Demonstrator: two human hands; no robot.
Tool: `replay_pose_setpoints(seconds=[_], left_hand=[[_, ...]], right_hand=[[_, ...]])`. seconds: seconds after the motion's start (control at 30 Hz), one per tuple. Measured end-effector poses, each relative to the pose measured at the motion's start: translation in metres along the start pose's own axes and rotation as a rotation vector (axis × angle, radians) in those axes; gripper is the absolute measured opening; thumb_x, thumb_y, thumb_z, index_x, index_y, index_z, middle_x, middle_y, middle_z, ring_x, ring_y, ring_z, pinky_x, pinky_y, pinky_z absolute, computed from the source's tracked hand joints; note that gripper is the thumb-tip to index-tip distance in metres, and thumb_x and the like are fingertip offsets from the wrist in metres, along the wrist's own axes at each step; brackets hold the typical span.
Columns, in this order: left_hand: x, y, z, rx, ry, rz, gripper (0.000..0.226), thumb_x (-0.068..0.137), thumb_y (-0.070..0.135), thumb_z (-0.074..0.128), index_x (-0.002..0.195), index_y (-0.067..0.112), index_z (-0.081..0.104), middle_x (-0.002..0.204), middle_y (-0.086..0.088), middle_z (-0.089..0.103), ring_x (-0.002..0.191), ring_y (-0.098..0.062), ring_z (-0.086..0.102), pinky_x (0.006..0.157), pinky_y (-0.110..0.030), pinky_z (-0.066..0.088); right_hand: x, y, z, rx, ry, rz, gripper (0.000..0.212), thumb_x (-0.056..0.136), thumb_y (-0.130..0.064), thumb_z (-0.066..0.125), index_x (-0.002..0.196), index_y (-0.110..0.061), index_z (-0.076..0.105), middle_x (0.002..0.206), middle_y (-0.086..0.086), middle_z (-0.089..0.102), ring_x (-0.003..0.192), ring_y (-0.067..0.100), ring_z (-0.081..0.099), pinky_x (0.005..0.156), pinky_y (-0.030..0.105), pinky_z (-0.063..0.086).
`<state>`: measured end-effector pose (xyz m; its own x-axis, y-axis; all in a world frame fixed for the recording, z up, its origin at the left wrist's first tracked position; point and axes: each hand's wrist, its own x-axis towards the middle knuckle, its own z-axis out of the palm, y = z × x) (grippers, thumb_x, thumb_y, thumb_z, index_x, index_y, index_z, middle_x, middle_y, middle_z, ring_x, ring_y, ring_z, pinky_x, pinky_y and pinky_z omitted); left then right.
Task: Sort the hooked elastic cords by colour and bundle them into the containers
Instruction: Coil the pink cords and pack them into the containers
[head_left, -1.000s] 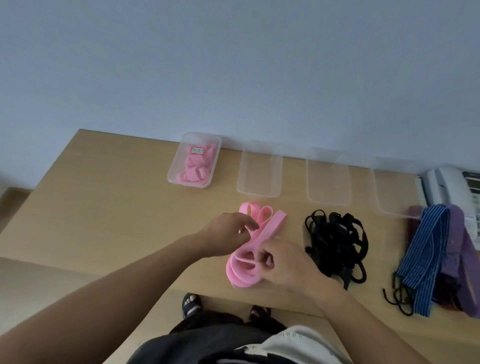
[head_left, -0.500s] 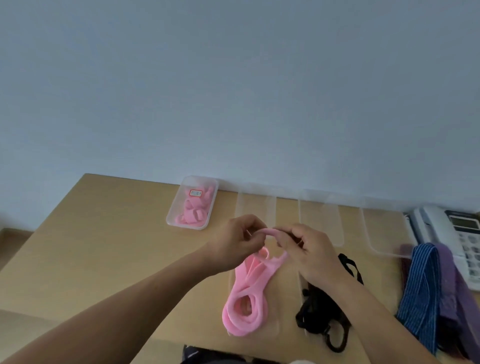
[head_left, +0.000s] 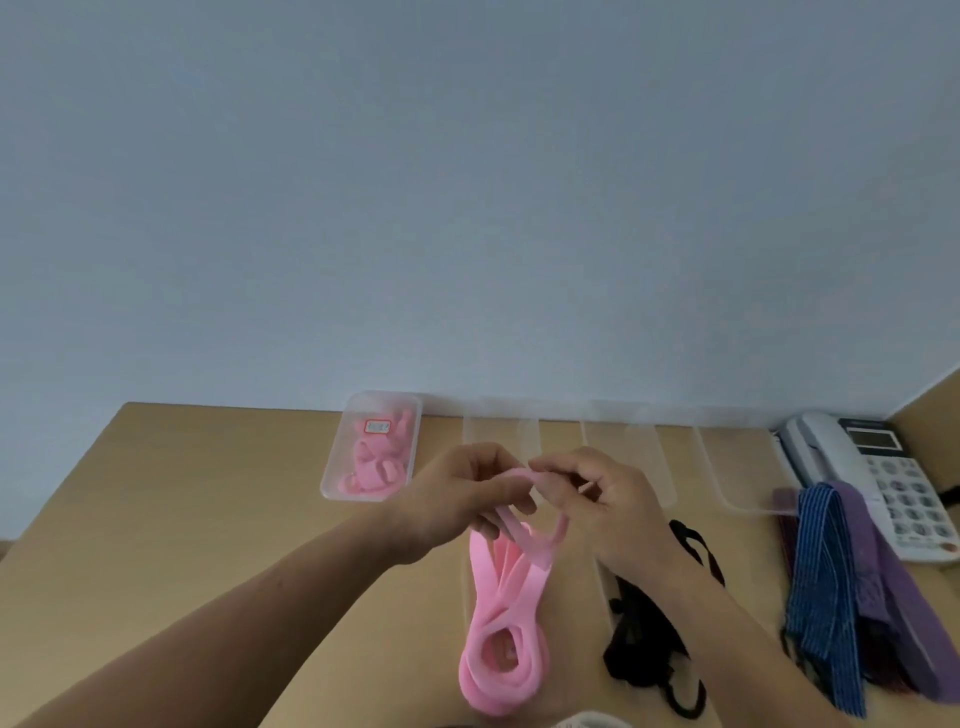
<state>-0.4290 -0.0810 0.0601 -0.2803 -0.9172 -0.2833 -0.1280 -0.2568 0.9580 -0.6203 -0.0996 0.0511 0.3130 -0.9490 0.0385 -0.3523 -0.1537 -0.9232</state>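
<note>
Left hand, right hand pinch pink cord top; hook likely hidden. Hold hanging loops even, wrap tight, drop in pink container

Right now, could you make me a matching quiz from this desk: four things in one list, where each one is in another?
Things: 1 pink cord; 2 black cords; 3 blue striped cord; 4 telephone.
Places: A back right of the desk; B just left of the purple cords; C pinched by left hand and right hand; D partly behind the right forearm.
Pairs: 1-C, 2-D, 3-B, 4-A.
</note>
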Motion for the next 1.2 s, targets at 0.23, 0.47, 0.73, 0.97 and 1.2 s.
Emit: replay_pose_setpoints(seconds=[0.23, 0.47, 0.73, 0.97, 1.2], left_hand=[[-0.001, -0.008, -0.001, 0.117, 0.084, 0.058, 0.004, 0.090, 0.009, 0.068, 0.092, 0.006, 0.066, 0.085, -0.011, 0.072, 0.071, -0.017, 0.066, 0.063, -0.028, 0.052], [-0.004, -0.009, 0.002, 0.070, 0.034, -0.092, 0.020, 0.087, 0.016, 0.070, 0.097, -0.001, 0.066, 0.085, -0.013, 0.072, 0.073, -0.019, 0.065, 0.068, -0.031, 0.054], [-0.012, -0.004, 0.001, 0.009, -0.018, -0.105, 0.027, 0.093, 0.014, 0.064, 0.103, -0.011, 0.057, 0.091, -0.024, 0.073, 0.076, -0.028, 0.071, 0.061, -0.028, 0.054], [-0.012, 0.002, 0.001, -0.107, -0.009, -0.126, 0.021, 0.094, 0.021, 0.062, 0.093, 0.000, 0.061, 0.081, -0.025, 0.068, 0.069, -0.029, 0.069, 0.057, -0.028, 0.051], [-0.010, 0.001, -0.002, -0.066, 0.027, -0.061, 0.011, 0.091, 0.011, 0.067, 0.092, 0.000, 0.069, 0.084, -0.020, 0.072, 0.070, -0.023, 0.069, 0.062, -0.028, 0.054]], right_hand=[[-0.002, -0.006, 0.000, 0.075, -0.070, 0.091, 0.009, 0.089, -0.020, 0.067, 0.089, -0.022, 0.076, 0.078, -0.005, 0.073, 0.075, 0.005, 0.067, 0.066, 0.015, 0.051], [-0.007, 0.004, 0.006, -0.235, 0.027, -0.176, 0.009, 0.086, -0.017, 0.072, 0.092, -0.024, 0.073, 0.078, -0.018, 0.064, 0.077, 0.004, 0.060, 0.064, 0.010, 0.045], [-0.008, 0.019, 0.010, -0.360, 0.134, -0.441, 0.009, 0.086, -0.028, 0.065, 0.088, -0.020, 0.071, 0.079, -0.014, 0.060, 0.075, 0.005, 0.055, 0.065, 0.019, 0.046], [-0.008, 0.017, 0.012, -0.434, 0.210, -0.564, 0.006, 0.086, -0.017, 0.067, 0.087, -0.014, 0.072, 0.082, -0.009, 0.064, 0.078, 0.009, 0.055, 0.069, 0.022, 0.047], [-0.010, 0.016, 0.009, -0.386, 0.202, -0.543, 0.012, 0.085, -0.029, 0.067, 0.086, -0.018, 0.073, 0.084, -0.013, 0.065, 0.079, 0.008, 0.057, 0.070, 0.022, 0.048]])
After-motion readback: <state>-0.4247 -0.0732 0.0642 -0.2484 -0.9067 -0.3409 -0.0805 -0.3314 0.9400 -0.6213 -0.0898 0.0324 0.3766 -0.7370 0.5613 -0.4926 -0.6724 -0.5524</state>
